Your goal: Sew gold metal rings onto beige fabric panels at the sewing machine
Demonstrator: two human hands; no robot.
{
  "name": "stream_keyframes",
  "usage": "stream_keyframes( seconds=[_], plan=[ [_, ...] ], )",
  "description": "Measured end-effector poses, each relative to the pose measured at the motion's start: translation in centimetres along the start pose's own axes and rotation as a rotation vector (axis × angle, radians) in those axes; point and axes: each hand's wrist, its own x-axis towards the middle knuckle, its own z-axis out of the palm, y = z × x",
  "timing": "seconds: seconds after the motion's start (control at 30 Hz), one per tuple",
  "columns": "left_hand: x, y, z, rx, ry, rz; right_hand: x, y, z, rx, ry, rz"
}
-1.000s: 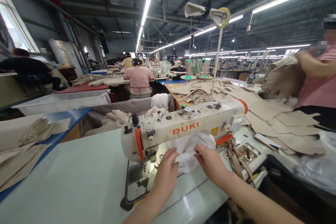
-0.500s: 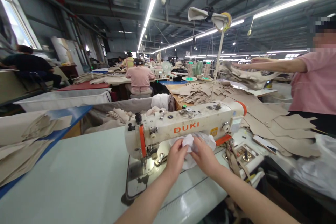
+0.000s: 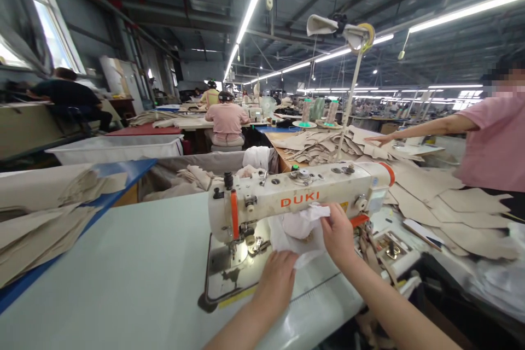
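Note:
A cream sewing machine [image 3: 303, 197] lettered DUKI stands on the pale green table [image 3: 123, 279]. Under its arm lies a piece of white fabric [image 3: 297, 229]. My left hand [image 3: 276, 279] grips the fabric's lower left corner, fingers curled over the edge. My right hand [image 3: 338, 232] pinches its upper right edge close to the machine body. The cloth is stretched between both hands, just right of the needle and presser foot [image 3: 246, 240].
A person in a pink shirt [image 3: 492, 142] at the right reaches over stacks of beige cut pieces [image 3: 430, 191]. More beige pieces lie at the left [image 3: 45, 219]. Thread cones [image 3: 318, 112] stand behind. Other workers sit at distant tables. A bin [image 3: 197, 175] sits behind the machine.
My hands have drawn apart and spread the bunched white fabric: the left came down toward me, the right rose to the machine body. The person at right lowered the beige bundle onto the stacks.

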Motion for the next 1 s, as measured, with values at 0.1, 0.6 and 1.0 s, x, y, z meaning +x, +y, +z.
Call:
stream_keyframes(
  seconds=[0.1, 0.6, 1.0],
  plan=[
    [0.1, 0.2, -0.2, 0.087, -0.014, 0.012, 0.1, -0.2, -0.3, -0.001, 0.045, -0.016],
    [1.7, 1.4, -1.3, 0.075, -0.026, 0.01, 1.8, -2.3, -2.7, -0.015, 0.117, -0.133],
    [1.4, 1.6, -1.1, 0.077, -0.034, 0.02, 1.3, -3.2, -4.7, -0.099, -0.019, -0.224]
  ],
)
